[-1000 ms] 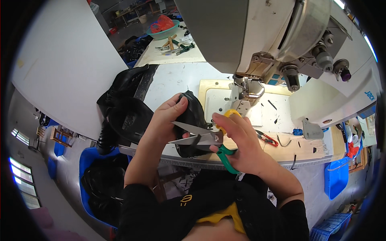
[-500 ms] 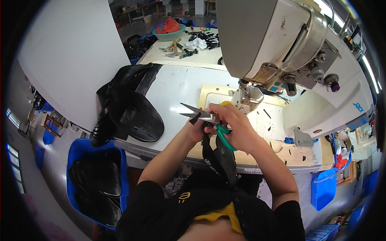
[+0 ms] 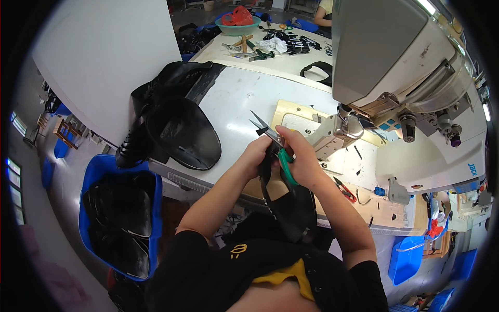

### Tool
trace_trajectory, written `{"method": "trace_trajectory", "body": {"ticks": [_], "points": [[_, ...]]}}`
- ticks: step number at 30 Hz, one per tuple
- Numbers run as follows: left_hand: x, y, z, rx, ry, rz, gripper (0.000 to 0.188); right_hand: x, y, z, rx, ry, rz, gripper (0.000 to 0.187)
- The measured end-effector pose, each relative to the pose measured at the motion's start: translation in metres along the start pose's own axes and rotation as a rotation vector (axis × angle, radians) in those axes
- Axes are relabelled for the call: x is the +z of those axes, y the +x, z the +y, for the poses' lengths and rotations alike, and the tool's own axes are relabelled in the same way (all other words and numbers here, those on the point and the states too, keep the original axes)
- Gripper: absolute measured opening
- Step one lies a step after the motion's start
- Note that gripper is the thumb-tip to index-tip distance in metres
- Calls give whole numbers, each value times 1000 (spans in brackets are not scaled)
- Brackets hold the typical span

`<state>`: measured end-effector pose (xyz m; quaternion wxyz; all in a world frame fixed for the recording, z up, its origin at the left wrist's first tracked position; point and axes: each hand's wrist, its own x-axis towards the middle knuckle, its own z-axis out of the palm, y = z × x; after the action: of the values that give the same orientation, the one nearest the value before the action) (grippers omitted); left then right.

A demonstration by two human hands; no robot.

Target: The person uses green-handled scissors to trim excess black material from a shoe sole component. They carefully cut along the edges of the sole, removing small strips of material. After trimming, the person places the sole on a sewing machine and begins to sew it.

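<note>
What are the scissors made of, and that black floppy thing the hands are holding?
The scissors: blades look like bare metal, grey and shiny; the handles look like green plastic. The black piece hanging from the left hand and right hand looks like leather or a leather-like sheet: it droops softly and has a dull sheen. Which of the two, the picture cannot tell.

**A sewing workshop for leather goods**

You sit at an industrial sewing machine [image 3: 410,78] set on a white desk [image 3: 234,104]. Black leather pieces [image 3: 176,125] pile up beside it, and more fill a blue bin [image 3: 96,177] by your knee. Behind, another desk [image 3: 270,57] carries tools, scraps and a green bowl [image 3: 236,26].
</note>
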<state>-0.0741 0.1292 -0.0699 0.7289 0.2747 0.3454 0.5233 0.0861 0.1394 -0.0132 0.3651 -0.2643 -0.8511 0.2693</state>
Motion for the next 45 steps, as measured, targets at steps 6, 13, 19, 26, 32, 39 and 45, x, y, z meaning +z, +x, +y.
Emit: {"method": "trace_trajectory", "body": {"ticks": [6, 13, 19, 26, 32, 39, 45], "points": [[-4, -47, 2, 778, 942, 644, 25, 25, 10, 25, 180, 64, 66, 55], [18, -103, 8, 57, 274, 228, 35, 25, 9, 23, 269, 187, 15, 60], [17, -75, 19, 95, 229, 282, 34, 23, 3, 6, 290, 425, -49, 63], [20, -57, -10, 267, 194, 391, 19, 18, 3, 9, 220, 303, -22, 60], [28, -58, -23, 430, 301, 409, 13, 9, 12, -6, -202, -212, -137, 63], [31, -61, -33, 424, 344, 427, 16, 17, 0, 1, -47, -153, -80, 62], [31, -59, -39, 432, 305, 428, 17, 13, -8, 3, -4, 26, 6, 59]]}}
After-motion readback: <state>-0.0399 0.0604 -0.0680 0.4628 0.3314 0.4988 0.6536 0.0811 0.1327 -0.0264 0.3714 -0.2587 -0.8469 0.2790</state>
